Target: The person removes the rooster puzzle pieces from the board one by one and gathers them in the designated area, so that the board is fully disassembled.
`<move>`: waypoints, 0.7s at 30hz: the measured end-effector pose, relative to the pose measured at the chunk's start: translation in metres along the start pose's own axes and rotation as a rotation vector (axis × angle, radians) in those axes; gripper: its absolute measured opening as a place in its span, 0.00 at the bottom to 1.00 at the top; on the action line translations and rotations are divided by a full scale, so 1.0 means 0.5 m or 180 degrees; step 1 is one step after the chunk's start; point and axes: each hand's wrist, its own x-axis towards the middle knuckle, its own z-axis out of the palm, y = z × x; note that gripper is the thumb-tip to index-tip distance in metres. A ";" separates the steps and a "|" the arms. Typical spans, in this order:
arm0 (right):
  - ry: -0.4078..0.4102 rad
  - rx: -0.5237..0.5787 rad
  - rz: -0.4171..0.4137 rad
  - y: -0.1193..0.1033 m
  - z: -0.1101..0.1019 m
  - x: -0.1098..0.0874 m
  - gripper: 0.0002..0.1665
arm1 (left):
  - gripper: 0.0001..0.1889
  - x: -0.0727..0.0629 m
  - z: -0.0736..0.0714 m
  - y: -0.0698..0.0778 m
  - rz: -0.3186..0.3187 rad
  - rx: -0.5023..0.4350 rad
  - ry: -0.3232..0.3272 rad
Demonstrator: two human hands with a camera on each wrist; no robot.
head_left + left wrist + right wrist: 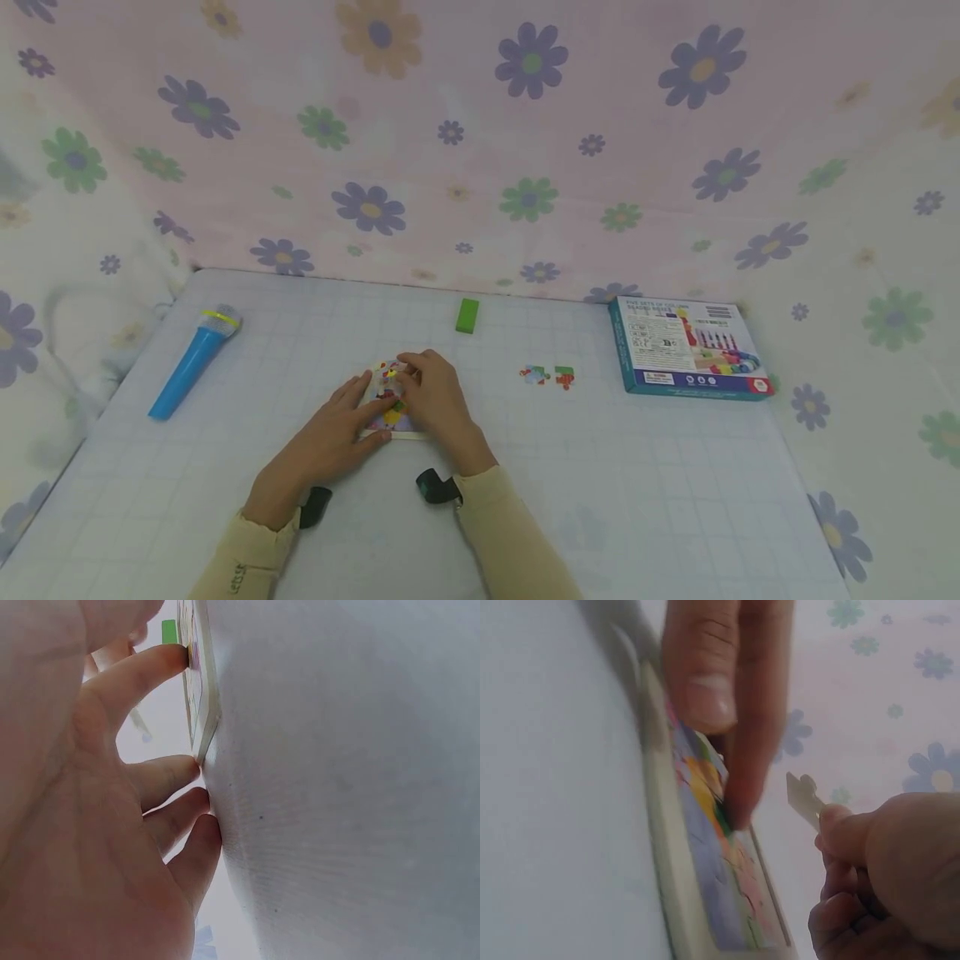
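Observation:
A small tray jigsaw puzzle [408, 435] with a pale frame lies on the table, its picture colourful and partly covered by both hands. My left hand [330, 433] spreads over its left side. The index fingertip presses on the picture, while the other fingertips [187, 774] rest by the frame's edge and on the table in the left wrist view. With thumb and finger, my right hand [900, 870] pinches a puzzle piece [802, 799], held above the tray with its plain side showing. Two loose puzzle pieces [535, 375] lie to the right of the tray.
A green block [467, 317] lies behind the puzzle. At the left is a blue toy microphone [187, 367]; at the right back, a boxed bead set [686, 348]. Flower-patterned cloth [525, 200] hangs behind and beside the white table.

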 end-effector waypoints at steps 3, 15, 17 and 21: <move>0.0032 0.0046 0.0022 0.010 -0.016 -0.002 0.18 | 0.27 0.000 0.001 -0.001 -0.0029 0.0007 -0.0019; 0.0122 0.0113 -0.0021 0.045 -0.064 -0.009 0.18 | 0.27 -0.001 -0.002 0.004 -0.0096 0.0011 -0.0035; 0.0135 0.0092 -0.0021 0.053 -0.070 -0.011 0.18 | 0.27 -0.002 -0.002 0.004 -0.0091 0.0015 -0.0032; 0.0193 0.0042 -0.0043 0.076 -0.081 -0.015 0.18 | 0.27 -0.001 0.000 0.003 -0.0062 0.0037 -0.0016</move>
